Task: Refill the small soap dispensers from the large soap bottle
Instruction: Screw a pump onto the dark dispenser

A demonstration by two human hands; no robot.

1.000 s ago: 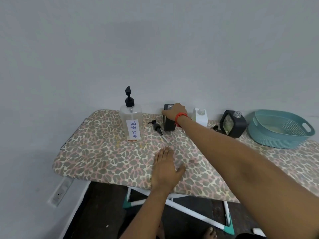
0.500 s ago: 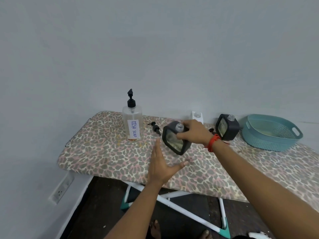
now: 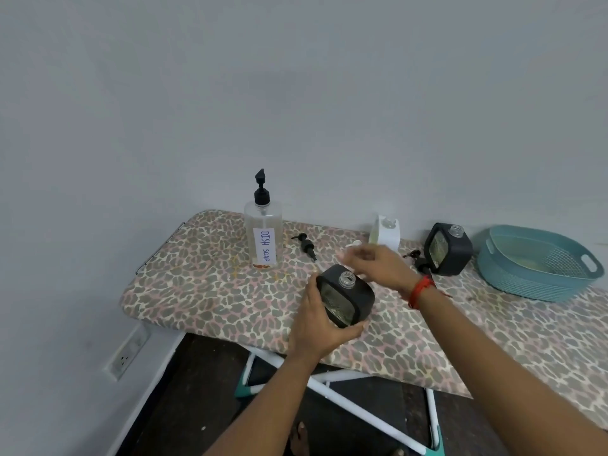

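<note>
Here, black dispenser (image 3: 360, 299), clear open threaded neck, in curled left hand (image 3: 317, 327); right hand (image 3: 381, 266) blurred, grip unclear.

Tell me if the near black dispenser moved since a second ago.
Yes: the black dispenser came from the wall, beside the dish soap bottle, forward into the left hand.

Leopard-print board (image 3: 197, 291): soap bottle (image 3: 263, 238), white dispenser (image 3: 386, 233), black dispenser (image 3: 447, 250), pump (image 3: 304, 243), basket (image 3: 526, 284)

Handwritten "DISH SOAP" on the white label of the large soap bottle (image 3: 263, 230)
</note>
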